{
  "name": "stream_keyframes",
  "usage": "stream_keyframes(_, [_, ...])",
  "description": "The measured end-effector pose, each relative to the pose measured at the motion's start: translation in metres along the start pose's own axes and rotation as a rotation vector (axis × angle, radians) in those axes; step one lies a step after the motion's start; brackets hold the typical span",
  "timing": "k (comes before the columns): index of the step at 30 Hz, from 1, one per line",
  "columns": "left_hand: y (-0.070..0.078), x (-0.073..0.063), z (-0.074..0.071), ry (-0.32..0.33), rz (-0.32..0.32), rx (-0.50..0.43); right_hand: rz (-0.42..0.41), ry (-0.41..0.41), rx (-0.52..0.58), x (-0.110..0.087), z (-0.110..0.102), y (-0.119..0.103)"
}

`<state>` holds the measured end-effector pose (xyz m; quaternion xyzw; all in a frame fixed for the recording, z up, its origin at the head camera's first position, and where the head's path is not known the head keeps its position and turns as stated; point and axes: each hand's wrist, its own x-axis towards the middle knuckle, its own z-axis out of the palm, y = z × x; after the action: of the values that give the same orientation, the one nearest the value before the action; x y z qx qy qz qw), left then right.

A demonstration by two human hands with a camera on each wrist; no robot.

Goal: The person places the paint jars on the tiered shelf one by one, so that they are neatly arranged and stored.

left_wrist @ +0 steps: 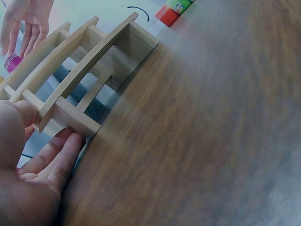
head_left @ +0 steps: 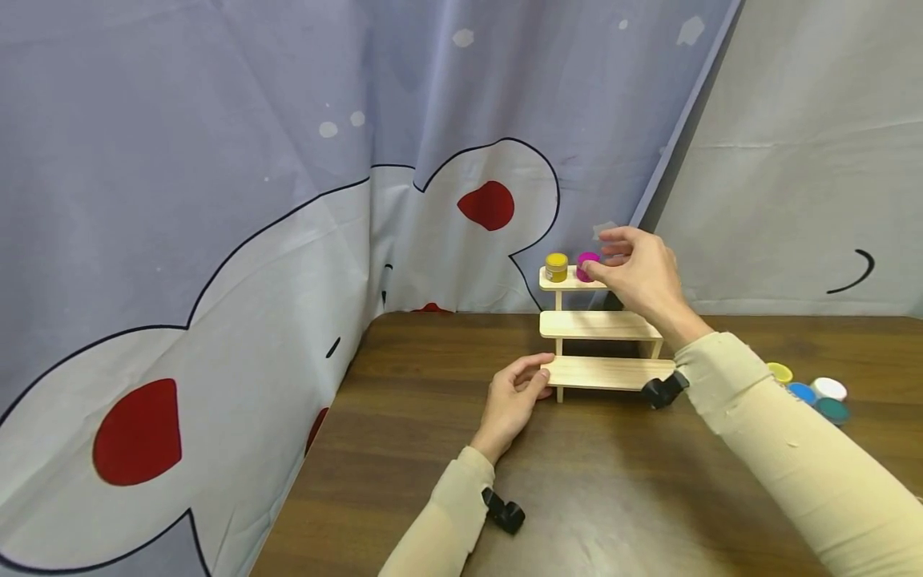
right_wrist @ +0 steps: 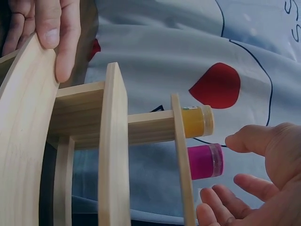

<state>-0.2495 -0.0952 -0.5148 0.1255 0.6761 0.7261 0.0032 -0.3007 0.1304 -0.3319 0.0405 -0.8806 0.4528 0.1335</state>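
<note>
A three-tier wooden display stand [head_left: 600,324] stands on the table by the curtain. My left hand [head_left: 509,406] holds the left end of its lowest step between thumb and fingers. On the top step sit a yellow paint jar [head_left: 556,269] and, to its right, a magenta paint jar [right_wrist: 202,161]. My right hand [head_left: 644,274] hovers right beside the magenta jar, its fingers spread. In the right wrist view, a gap shows between those fingers and the jar. The middle and lowest steps bear no jars.
On the brown table [head_left: 425,449], right of the stand, several more jars are grouped, among them a white-topped jar [head_left: 829,389] and a teal one [head_left: 832,411], partly behind my right sleeve. A patterned curtain [head_left: 288,264] hangs close behind the stand.
</note>
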Motion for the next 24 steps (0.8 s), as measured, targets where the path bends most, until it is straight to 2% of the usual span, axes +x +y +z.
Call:
stream_keyframes(8, [-0.003, 0.001, -0.001, 0.025, -0.011, 0.019, -0.015, 0.034, 0.009, -0.004, -0.012, -0.009])
stream_keyframes(13, [-0.003, 0.003, -0.001, 0.018, -0.01, 0.026, -0.005, 0.046, 0.026, -0.009, -0.026, -0.015])
stream_keyframes(24, [-0.004, 0.004, -0.005, 0.01, -0.014, 0.023, -0.039, 0.113, 0.017, -0.016, -0.052, -0.022])
